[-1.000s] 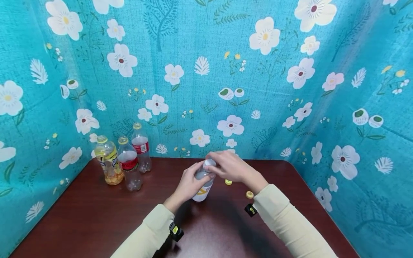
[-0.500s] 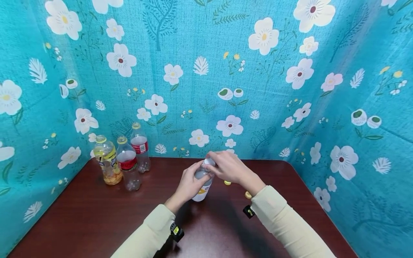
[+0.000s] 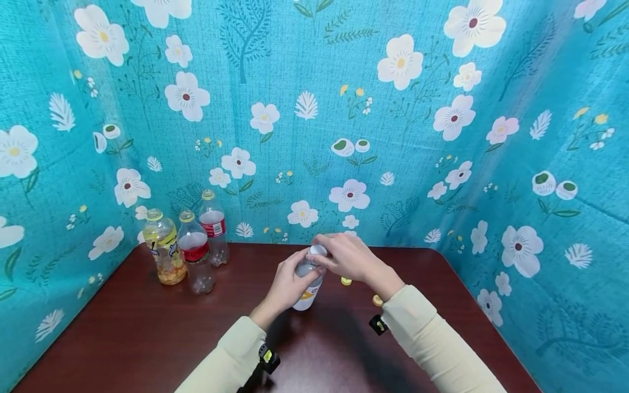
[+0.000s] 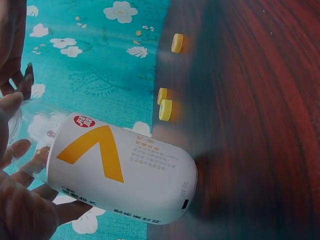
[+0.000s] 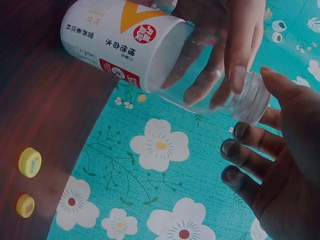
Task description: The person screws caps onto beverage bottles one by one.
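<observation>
A clear plastic bottle [image 4: 122,167] with a white label and an orange V shape stands on the table in the head view. My left hand [image 3: 289,281] grips it around the shoulder, with the thumb lying along the neck in the right wrist view. At the top is a whitish, translucent screw cap [image 5: 257,100]. My right hand [image 3: 348,255] pinches that cap between thumb and index finger, while its other fingertips [image 5: 232,175] stick out past the cap's edge. The bottle's clear upper part shows the left fingers [image 5: 202,90] through it.
Several uncapped bottles with yellow neck rings stand at the left back: a yellow-labelled bottle [image 3: 169,254] and two red-labelled ones, the nearer bottle [image 3: 195,262] in front. Yellow caps [image 4: 165,110] lie right of the held bottle. A floral curtain [image 3: 295,109] borders the table.
The head view has tipped slightly, so the scene sits a little lower. Both hands stay at the bottle and cap; the right fingers have shifted slightly around the cap.
</observation>
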The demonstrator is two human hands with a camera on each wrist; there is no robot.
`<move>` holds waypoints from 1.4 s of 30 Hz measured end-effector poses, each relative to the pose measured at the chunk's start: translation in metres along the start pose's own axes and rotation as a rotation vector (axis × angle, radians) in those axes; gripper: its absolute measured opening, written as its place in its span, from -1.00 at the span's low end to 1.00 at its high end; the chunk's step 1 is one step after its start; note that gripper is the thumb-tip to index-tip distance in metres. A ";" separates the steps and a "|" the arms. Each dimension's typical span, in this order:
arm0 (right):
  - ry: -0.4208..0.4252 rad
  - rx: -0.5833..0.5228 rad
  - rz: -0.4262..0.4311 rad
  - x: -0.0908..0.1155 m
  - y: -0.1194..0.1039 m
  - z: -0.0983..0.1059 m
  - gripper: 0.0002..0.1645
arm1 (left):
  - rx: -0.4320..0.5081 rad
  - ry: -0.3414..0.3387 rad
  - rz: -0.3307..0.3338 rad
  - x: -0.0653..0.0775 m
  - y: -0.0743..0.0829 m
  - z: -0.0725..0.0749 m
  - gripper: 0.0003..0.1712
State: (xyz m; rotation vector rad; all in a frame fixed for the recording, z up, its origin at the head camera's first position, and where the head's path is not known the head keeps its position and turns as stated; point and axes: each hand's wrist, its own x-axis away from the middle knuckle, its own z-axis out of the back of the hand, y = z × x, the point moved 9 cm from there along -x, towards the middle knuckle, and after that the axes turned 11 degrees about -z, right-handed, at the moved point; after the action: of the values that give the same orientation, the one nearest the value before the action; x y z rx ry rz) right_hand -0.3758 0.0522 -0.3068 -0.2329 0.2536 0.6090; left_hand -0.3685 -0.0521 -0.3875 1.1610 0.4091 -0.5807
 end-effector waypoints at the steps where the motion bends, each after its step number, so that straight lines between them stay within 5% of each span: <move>1: 0.008 0.006 0.005 0.000 0.000 0.001 -0.61 | 0.002 0.002 -0.003 0.000 0.000 0.000 -0.39; 21: 0.013 -0.099 0.005 0.011 0.010 0.003 -0.57 | -0.012 -0.021 0.013 0.000 -0.004 0.002 -0.41; 29: 0.033 -0.111 -0.014 0.018 0.020 0.013 -0.71 | -0.036 0.005 0.028 -0.005 -0.008 0.009 -0.39; 42: 0.051 -0.154 -0.140 0.048 0.066 0.009 -0.81 | -0.044 0.083 0.078 -0.024 -0.017 0.032 -0.39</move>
State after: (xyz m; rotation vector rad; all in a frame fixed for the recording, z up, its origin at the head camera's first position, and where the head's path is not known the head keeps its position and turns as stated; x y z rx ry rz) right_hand -0.3755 0.1330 -0.3224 -0.4120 0.2377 0.4844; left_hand -0.3978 -0.0818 -0.3749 1.1566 0.4434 -0.4544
